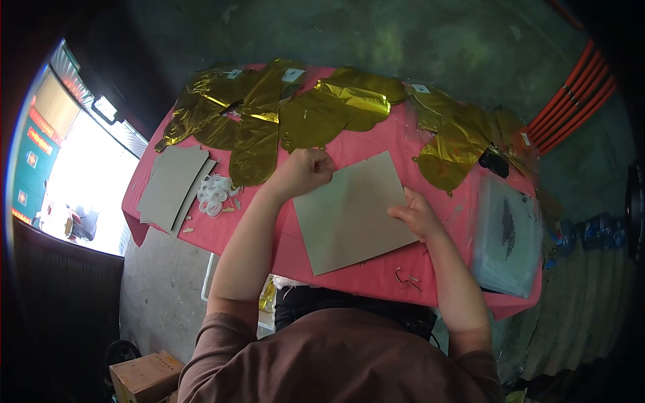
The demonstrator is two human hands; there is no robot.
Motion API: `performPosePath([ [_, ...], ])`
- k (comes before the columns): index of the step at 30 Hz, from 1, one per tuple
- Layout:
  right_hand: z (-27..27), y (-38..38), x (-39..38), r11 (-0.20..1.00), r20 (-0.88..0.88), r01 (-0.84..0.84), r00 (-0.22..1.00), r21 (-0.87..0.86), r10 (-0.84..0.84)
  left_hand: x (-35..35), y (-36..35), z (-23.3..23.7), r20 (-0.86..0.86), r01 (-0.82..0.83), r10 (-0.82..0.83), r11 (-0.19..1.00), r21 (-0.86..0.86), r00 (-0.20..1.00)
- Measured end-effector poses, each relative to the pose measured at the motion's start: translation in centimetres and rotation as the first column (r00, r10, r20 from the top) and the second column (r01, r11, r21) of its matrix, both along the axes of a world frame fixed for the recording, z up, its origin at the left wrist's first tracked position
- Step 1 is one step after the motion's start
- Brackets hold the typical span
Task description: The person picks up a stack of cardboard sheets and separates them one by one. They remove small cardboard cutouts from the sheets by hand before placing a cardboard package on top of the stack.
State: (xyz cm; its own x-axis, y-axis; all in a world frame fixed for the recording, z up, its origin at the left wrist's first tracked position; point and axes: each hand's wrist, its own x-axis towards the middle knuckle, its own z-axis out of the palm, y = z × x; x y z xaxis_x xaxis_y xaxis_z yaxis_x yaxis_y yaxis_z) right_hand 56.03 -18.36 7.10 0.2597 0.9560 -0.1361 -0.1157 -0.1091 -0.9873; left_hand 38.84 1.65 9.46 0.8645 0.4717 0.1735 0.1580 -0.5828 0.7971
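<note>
A grey cardboard sheet (349, 215) lies flat on the pink tablecloth (376, 138) right in front of me. My left hand (306, 169) is curled into a loose fist at the sheet's far left corner, its fingers closed on something too small to make out. My right hand (420, 213) rests on the sheet's right edge, fingers pressing it down. Flat gold foil balloons (329, 107) lie spread along the far side of the table, just beyond my left hand.
A stack of grey cardboard sheets (171, 185) lies at the left, with a pile of small white pieces (215, 191) beside it. More gold foil (457, 144) and a black object (494, 161) lie at the right. A stack of clear plastic bags (507, 235) fills the right corner. A cardboard box (144, 376) stands on the floor.
</note>
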Motion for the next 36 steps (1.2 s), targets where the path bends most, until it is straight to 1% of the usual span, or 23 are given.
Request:
performPosePath([
  [1,0.0,0.0,0.0,1.000,0.000,0.000,1.000,0.000,0.000,0.1,-0.1,0.0,0.000,0.000,0.000,1.000,0.000,1.000],
  [3,-0.3,0.0,0.0,1.000,0.006,0.005,1.000,-0.002,-0.005,0.3,-0.2,-0.1,-0.039,-0.003,0.015,0.958,0.288,0.999],
  [4,-0.3,0.0,0.1,1.000,0.007,0.005,1.000,-0.002,-0.005,0.5,-0.4,-0.2,-0.038,-0.004,0.016,0.958,0.288,0.999],
  [6,-0.4,0.0,0.2,1.000,0.006,0.012,1.000,-0.001,-0.012,0.9,-0.7,-0.5,0.050,-0.082,0.066,0.869,0.488,0.997],
  [7,-0.4,0.0,0.2,1.000,0.006,0.010,1.000,-0.001,-0.010,0.9,-0.5,-0.8,0.051,-0.084,0.068,0.869,0.488,0.996],
  [9,-0.2,-0.1,0.2,1.000,-0.016,0.002,1.000,-0.016,-0.002,1.0,0.0,-1.1,0.110,-0.198,0.164,0.787,0.584,0.980],
  [10,-0.1,-0.1,0.2,1.000,-0.015,0.003,1.000,-0.014,-0.003,0.8,0.2,-0.8,0.111,-0.198,0.164,0.787,0.585,0.980],
  [12,-0.1,-0.2,0.2,1.000,-0.005,-0.015,1.000,0.012,0.015,0.4,0.4,-0.3,0.036,-0.290,0.295,0.899,0.329,0.955],
  [13,-0.1,-0.2,0.1,1.000,-0.007,-0.016,1.000,0.011,0.016,0.4,0.4,-0.4,0.034,-0.290,0.296,0.899,0.329,0.955],
  [14,-0.1,-0.1,0.0,1.000,-0.012,-0.025,1.000,0.009,0.025,0.5,0.2,-0.6,0.034,-0.212,0.210,0.970,0.122,0.977],
  [15,-0.1,0.0,0.0,0.999,-0.016,-0.034,0.999,0.005,0.034,0.7,0.1,-0.8,0.055,-0.119,0.124,0.989,-0.092,0.991],
  [16,0.0,0.0,-0.2,0.999,-0.015,-0.035,0.999,0.002,0.035,0.9,-0.1,-0.8,0.055,-0.120,0.125,0.988,-0.094,0.991],
  [18,0.3,0.0,-0.4,0.999,-0.022,-0.036,0.999,0.034,0.037,1.2,-0.3,-0.7,0.057,-0.025,0.039,0.974,-0.225,0.998],
  [21,0.2,0.0,-0.4,0.999,-0.014,-0.037,0.999,0.037,0.037,1.0,-0.2,-0.4,0.009,0.008,-0.006,0.970,-0.243,1.000],
  [25,0.1,0.0,-0.3,0.998,0.038,-0.060,0.998,0.030,0.059,0.5,-0.4,0.2,0.001,-0.002,0.002,0.974,-0.224,1.000],
  [27,-0.2,-0.1,-0.2,0.998,0.055,-0.066,0.996,0.021,0.065,0.3,-0.4,0.6,-0.072,0.026,-0.035,0.992,-0.124,0.997],
  [28,-0.2,0.0,-0.3,0.997,0.054,-0.069,0.996,0.020,0.067,0.2,-0.6,0.8,-0.073,0.023,-0.033,0.992,-0.126,0.997],
  [30,-0.2,0.0,-0.3,0.997,0.055,-0.081,0.995,0.007,0.081,0.3,-0.9,1.0,-0.131,0.020,-0.017,1.000,0.019,0.991],
  [31,-0.1,0.0,-0.3,0.997,0.055,-0.082,0.995,0.005,0.082,0.3,-1.0,1.0,-0.131,0.019,-0.017,1.000,0.017,0.991],
  [33,-0.1,0.0,-0.3,0.998,0.040,-0.064,0.997,0.016,0.063,0.4,-1.0,0.7,-0.061,0.023,-0.012,0.984,0.175,0.998],
  [36,0.1,0.0,-0.4,0.998,0.046,-0.055,0.997,0.014,0.055,0.5,-1.1,0.6,-0.011,0.014,-0.012,0.980,0.198,1.000],
])
